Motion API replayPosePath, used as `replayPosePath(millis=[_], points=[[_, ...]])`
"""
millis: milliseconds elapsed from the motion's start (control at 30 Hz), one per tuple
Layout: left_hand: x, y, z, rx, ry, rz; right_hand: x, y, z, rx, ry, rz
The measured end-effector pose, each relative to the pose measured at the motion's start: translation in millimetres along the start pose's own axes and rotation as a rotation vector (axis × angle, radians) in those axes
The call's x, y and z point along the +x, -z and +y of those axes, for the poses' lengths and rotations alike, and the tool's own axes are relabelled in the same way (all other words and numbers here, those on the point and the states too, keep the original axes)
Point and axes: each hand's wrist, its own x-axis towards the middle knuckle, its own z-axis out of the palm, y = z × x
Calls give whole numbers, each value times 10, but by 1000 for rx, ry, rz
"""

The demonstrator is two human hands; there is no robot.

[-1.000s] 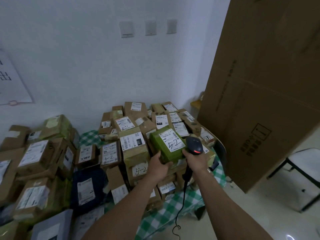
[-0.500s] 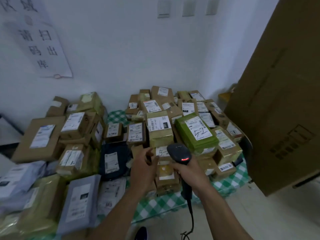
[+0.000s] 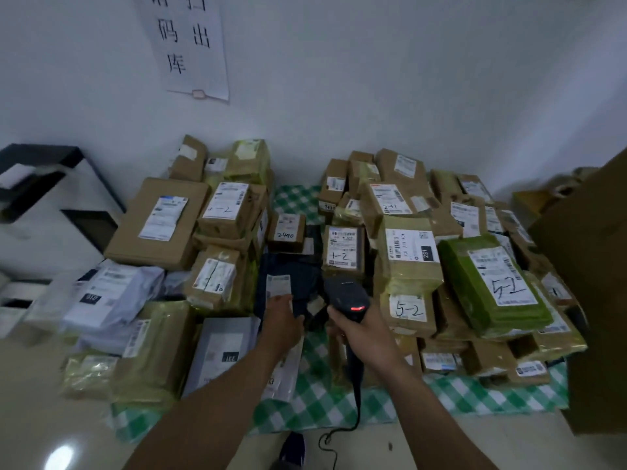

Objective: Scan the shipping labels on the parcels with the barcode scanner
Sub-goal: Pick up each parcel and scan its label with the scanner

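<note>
My right hand (image 3: 361,332) is clamped on the barcode scanner (image 3: 346,293), its nose just right of my left hand (image 3: 281,318), which touches the dark blue parcel (image 3: 300,276) below its label (image 3: 279,285); pinching or not, I cannot tell. I should flatten that label and aim squarely.

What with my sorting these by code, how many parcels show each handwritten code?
5-2: 2, the green parcel and a low brown box
1-2: 2, the centre box and the left box, mark fainter
2-41: 1, a rear box
2490: 1, a small box
Total: 6
</note>
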Motion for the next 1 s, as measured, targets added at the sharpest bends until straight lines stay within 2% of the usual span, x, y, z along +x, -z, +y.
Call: replayPosePath(millis=[67, 167, 267, 400, 500, 667, 733, 1000], points=[[225, -80, -71, 34, 5, -35, 148, -87, 33, 11, -36, 22], [499, -221, -195, 112, 112, -121, 316, -203, 70, 40, -69, 60], [690, -391, -366, 146, 127, -101, 456, -288, 143, 52, -119, 92], [819, -569, -503, 152, 162, -172, 579, -355, 244, 27, -168, 129], [881, -732, -616, 125, 188, -76, 625, -363, 318, -14, -179, 143], [800, -678, -511, 166, 44, 33, 610, -303, 363, 11, -205, 160], [711, -558, -449, 98, 23, 51, 601, -284, 374, 14, -212, 172], [298, -105, -153, -500, -27, 308, 589, -300, 338, 46, -165, 243]])
